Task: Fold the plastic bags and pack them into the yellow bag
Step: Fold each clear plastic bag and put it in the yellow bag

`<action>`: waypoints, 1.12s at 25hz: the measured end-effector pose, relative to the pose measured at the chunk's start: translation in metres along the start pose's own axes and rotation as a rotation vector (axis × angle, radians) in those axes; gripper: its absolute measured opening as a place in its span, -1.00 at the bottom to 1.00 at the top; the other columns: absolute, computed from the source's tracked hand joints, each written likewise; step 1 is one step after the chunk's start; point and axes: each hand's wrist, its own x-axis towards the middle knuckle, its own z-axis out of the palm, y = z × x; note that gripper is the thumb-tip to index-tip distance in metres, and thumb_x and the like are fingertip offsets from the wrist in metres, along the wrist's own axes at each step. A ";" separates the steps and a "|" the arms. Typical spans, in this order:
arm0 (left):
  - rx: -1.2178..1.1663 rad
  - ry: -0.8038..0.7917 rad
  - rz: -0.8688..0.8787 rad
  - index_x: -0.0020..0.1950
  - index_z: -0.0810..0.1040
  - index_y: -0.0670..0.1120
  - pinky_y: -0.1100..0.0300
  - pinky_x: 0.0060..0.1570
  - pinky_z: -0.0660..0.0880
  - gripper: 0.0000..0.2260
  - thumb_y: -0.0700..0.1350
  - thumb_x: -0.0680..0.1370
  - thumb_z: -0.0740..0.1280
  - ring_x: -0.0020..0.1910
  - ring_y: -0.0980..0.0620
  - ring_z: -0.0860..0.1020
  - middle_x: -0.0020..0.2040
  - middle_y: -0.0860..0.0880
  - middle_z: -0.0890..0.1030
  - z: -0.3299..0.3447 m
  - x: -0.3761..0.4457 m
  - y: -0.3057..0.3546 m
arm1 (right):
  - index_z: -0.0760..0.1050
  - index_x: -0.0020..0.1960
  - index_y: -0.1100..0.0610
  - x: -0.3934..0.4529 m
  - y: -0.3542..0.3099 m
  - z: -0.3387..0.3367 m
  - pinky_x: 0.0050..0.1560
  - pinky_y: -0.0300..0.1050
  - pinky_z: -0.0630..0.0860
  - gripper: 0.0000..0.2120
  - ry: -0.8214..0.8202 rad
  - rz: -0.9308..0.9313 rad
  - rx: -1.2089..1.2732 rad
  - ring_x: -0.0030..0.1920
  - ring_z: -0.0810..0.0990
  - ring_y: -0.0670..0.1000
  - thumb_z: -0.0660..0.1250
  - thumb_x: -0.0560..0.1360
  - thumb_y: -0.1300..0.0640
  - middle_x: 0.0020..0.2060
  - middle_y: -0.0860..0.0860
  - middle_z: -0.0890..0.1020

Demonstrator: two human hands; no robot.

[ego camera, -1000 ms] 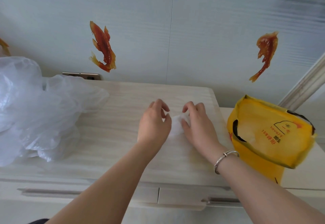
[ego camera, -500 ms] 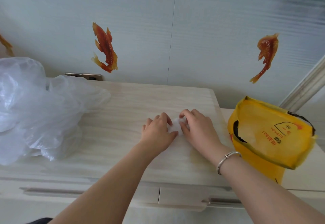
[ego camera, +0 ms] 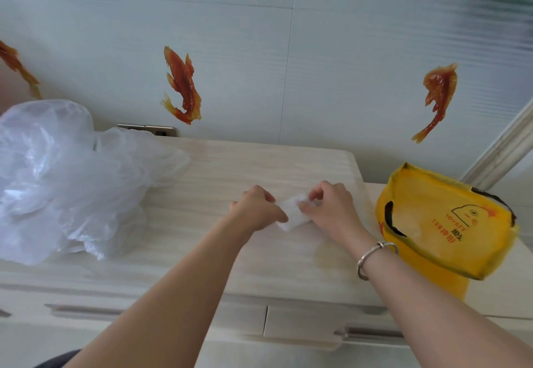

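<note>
folded bag (ego camera: 292, 214) pinched by left hand (ego camera: 256, 209) and right hand (ego camera: 331, 209) | judged light, slippery, springy; best gripped across folds | yellow bag (ego camera: 450, 223) at 3 o'clock

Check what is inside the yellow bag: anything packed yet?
Through the open mouth of the yellow bag, pale, whitish shapes show against the lining, possibly folded plastic, too blurred to confirm. The bag's lower depth is hidden by its own front wall.

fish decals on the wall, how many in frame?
3. One fish decal is above the plastic pile, one above the yellow bag, and one is cut off at the left edge. More may lie outside the frame.
</note>
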 end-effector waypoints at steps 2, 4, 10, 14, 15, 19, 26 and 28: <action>-0.142 0.081 0.000 0.13 0.41 -0.03 0.06 0.21 0.41 -0.65 0.04 0.45 0.44 0.24 -0.08 0.41 0.19 -0.05 0.49 -0.006 -0.007 0.003 | 0.43 -0.19 0.06 -0.004 -0.008 -0.007 -0.25 -0.25 0.39 -0.82 -0.035 0.054 0.217 -0.17 0.49 -0.02 0.43 0.41 0.08 -0.21 -0.03 0.51; -0.295 0.088 0.002 0.17 0.41 -0.06 0.15 0.09 0.37 -0.60 0.14 0.48 0.39 0.14 -0.01 0.43 0.14 -0.01 0.49 -0.011 -0.018 0.009 | 0.43 -0.18 0.09 -0.010 -0.017 -0.017 -0.35 -0.27 0.35 -0.81 -0.092 0.076 0.390 -0.29 0.47 -0.06 0.46 0.41 0.14 -0.29 -0.04 0.50; -0.398 -0.082 0.162 -0.01 0.65 -0.16 0.15 -0.10 0.48 -0.68 0.09 0.45 0.45 -0.12 0.00 0.59 -0.05 -0.14 0.68 0.000 -0.040 0.026 | 0.50 -0.16 0.10 -0.040 -0.022 -0.065 -0.19 -0.14 0.46 -0.85 -0.224 -0.018 0.463 -0.33 0.53 -0.04 0.48 0.43 0.16 -0.36 0.00 0.57; -0.466 -0.130 0.241 -0.06 0.66 -0.18 0.20 -0.19 0.44 -0.70 0.05 0.43 0.48 -0.21 0.04 0.56 -0.16 -0.08 0.67 0.022 -0.053 0.046 | 0.50 -0.07 0.15 -0.052 -0.008 -0.097 -0.16 -0.14 0.45 -0.84 -0.167 0.036 0.463 -0.30 0.54 -0.06 0.46 0.45 0.16 -0.28 0.07 0.63; -0.499 -0.125 0.248 -0.06 0.65 -0.19 0.21 -0.20 0.45 -0.73 0.01 0.43 0.48 -0.21 0.04 0.57 -0.14 -0.10 0.67 0.028 -0.054 0.051 | 0.48 0.00 0.17 -0.055 -0.005 -0.104 -0.18 -0.18 0.44 -0.80 -0.156 0.067 0.464 -0.25 0.54 -0.06 0.44 0.46 0.15 -0.20 0.10 0.65; -0.637 -0.075 0.238 -0.18 0.62 -0.14 0.17 -0.24 0.42 -0.84 -0.07 0.43 0.50 -0.21 -0.01 0.53 -0.18 -0.11 0.61 0.055 -0.050 0.069 | 0.37 0.00 0.10 -0.059 0.016 -0.127 -0.06 -0.13 0.52 -0.83 -0.214 0.110 0.521 -0.12 0.53 -0.02 0.35 0.50 0.23 -0.03 0.10 0.59; -0.629 -0.065 0.239 -0.09 0.59 -0.10 0.43 -0.34 0.41 -0.81 -0.04 0.61 0.26 -0.14 0.08 0.53 -0.11 0.00 0.61 0.096 -0.039 0.094 | 0.57 -0.22 0.08 -0.038 0.060 -0.159 -0.03 -0.01 0.49 -0.76 -0.024 0.121 0.314 -0.10 0.50 0.07 0.26 0.48 0.36 -0.15 0.07 0.57; -0.563 -0.066 0.231 0.01 0.60 -0.07 0.28 -0.14 0.42 -0.75 0.01 0.63 0.18 0.03 0.04 0.53 0.02 0.01 0.61 0.106 -0.030 0.097 | 0.61 -0.17 0.10 -0.024 0.081 -0.167 -0.13 -0.11 0.40 -0.75 0.138 0.230 0.262 -0.08 0.52 0.09 0.23 0.51 0.35 0.03 0.04 0.62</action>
